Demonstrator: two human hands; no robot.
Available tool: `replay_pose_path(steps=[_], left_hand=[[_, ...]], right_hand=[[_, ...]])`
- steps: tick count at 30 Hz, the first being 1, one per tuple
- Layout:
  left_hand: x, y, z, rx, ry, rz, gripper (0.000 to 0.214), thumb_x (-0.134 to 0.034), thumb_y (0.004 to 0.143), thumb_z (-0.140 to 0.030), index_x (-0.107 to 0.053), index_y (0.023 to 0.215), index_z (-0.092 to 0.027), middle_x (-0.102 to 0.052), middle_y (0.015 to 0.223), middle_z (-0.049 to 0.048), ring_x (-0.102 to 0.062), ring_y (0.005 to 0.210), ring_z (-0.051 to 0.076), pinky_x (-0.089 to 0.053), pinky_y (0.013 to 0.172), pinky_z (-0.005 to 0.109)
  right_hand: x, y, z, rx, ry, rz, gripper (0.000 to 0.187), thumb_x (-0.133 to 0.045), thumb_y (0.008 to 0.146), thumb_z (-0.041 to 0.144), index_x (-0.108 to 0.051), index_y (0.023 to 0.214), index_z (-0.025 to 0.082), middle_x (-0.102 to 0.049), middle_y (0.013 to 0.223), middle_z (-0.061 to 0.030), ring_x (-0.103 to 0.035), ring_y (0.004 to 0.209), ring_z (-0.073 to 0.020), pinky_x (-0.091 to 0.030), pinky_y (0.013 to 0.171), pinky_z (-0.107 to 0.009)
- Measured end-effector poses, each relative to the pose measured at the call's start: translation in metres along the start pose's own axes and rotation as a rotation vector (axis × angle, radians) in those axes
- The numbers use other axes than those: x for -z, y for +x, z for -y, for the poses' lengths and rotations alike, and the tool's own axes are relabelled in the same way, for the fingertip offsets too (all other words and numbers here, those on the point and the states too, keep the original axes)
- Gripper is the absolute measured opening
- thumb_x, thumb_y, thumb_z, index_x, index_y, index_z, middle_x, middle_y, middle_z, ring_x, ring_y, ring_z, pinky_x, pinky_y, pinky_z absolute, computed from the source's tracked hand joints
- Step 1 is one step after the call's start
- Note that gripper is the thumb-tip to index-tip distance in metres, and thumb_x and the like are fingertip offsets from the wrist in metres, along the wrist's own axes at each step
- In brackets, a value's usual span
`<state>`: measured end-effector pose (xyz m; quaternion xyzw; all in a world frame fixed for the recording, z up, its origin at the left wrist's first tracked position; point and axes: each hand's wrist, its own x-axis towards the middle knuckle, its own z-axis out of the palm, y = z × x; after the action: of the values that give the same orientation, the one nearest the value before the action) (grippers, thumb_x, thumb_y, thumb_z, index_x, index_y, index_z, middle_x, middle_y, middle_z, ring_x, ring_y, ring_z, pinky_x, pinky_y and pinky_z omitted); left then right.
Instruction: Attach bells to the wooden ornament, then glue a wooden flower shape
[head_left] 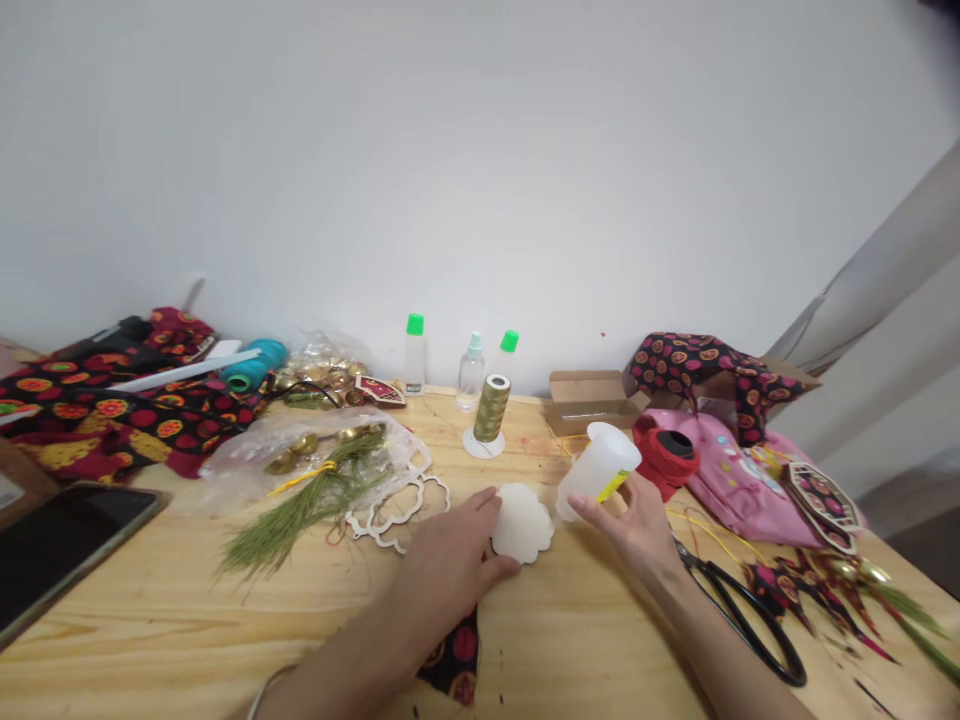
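My left hand [454, 550] pinches the left edge of a cream, scalloped flat disc [525, 525] just above the wooden table. My right hand [637, 525] is wrapped round a translucent white plastic bottle [600, 465] with a yellow label. The bottle is tilted, its base up to the right and its lower end beside the disc's right edge. Whether anything flows from it I cannot tell. Scalloped outline frames [382, 515] lie left of my left hand. Partly under my left forearm is a dark patterned fabric piece [454, 660].
Black-handled scissors [750, 620] lie by my right forearm. Behind stand an olive thread cone [493, 410], a green-capped bottle [415, 355] and an open cardboard box [589, 405]. A green tassel [300, 510], teal spool [251, 368] and phone [67, 545] are left; a pink bag [739, 490] is right.
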<state>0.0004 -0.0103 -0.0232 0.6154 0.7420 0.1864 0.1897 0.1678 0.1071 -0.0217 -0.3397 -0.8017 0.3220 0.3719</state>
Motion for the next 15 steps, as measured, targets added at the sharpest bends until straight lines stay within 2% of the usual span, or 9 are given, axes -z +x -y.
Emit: replay_pose_path(steps=[4,9,15], left_hand=[[0.0007,0.0005,-0.0005,-0.004,0.018,0.003,0.056,-0.053,0.067,-0.04,-0.042,0.119,-0.021,-0.039,0.13,0.0033,-0.043,0.111,0.021,-0.033,0.092,0.031],[-0.0002,0.0001,-0.0003,-0.038,0.039,-0.027,0.055,-0.054,0.067,-0.039,-0.043,0.118,-0.02,-0.042,0.128,0.0041,-0.046,0.108,0.022,-0.035,0.09,0.032],[-0.0004,-0.0007,-0.0001,-0.026,0.035,-0.029,0.054,-0.054,0.067,-0.039,-0.044,0.117,-0.021,-0.042,0.128,0.0044,-0.046,0.108,0.023,-0.036,0.089,0.033]], right_hand=[[0.0002,0.0002,0.0008,-0.003,0.026,0.028,0.024,-0.061,0.064,0.035,-0.057,0.078,0.015,-0.065,0.078,-0.0075,-0.059,0.076,-0.0236,-0.046,0.068,-0.033],[0.0018,0.0007,0.0004,-0.004,0.044,0.048,0.026,-0.062,0.064,0.033,-0.056,0.082,0.015,-0.064,0.082,-0.0074,-0.058,0.077,-0.0234,-0.046,0.068,-0.033],[-0.0002,-0.0005,-0.0015,0.012,0.068,0.024,0.021,-0.062,0.065,0.032,-0.057,0.078,0.016,-0.064,0.078,-0.0052,-0.058,0.073,-0.0214,-0.045,0.066,-0.031]])
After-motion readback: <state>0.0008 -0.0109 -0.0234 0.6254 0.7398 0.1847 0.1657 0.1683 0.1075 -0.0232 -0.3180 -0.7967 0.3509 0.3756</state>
